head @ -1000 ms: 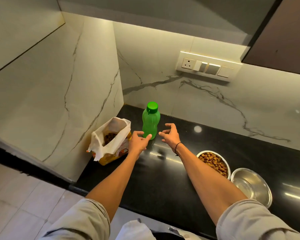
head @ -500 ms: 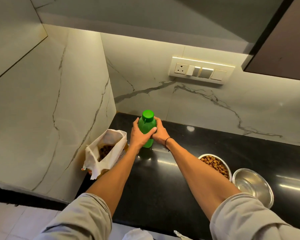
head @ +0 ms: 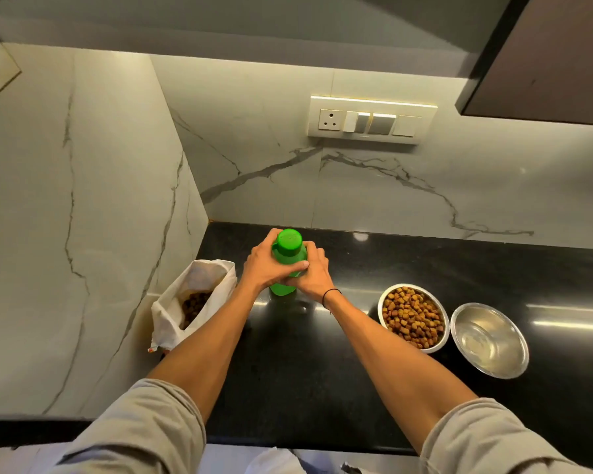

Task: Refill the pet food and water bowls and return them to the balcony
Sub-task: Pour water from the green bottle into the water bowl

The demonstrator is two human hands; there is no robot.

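Both hands wrap a green bottle (head: 286, 254) standing on the black counter (head: 322, 388), left hand (head: 266, 266) and right hand (head: 310, 273) on opposite sides, arms outstretched; right of the bottle, a full food bowl (head: 412, 318) and a steel bowl (head: 489, 340).

Both hands hide most of the green bottle (head: 286, 248); its base barely shows.

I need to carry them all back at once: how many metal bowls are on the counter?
2: a kibble-filled bowl right of the forearm, and a second bowl touching its right side, apparently with some water. None seem hidden.
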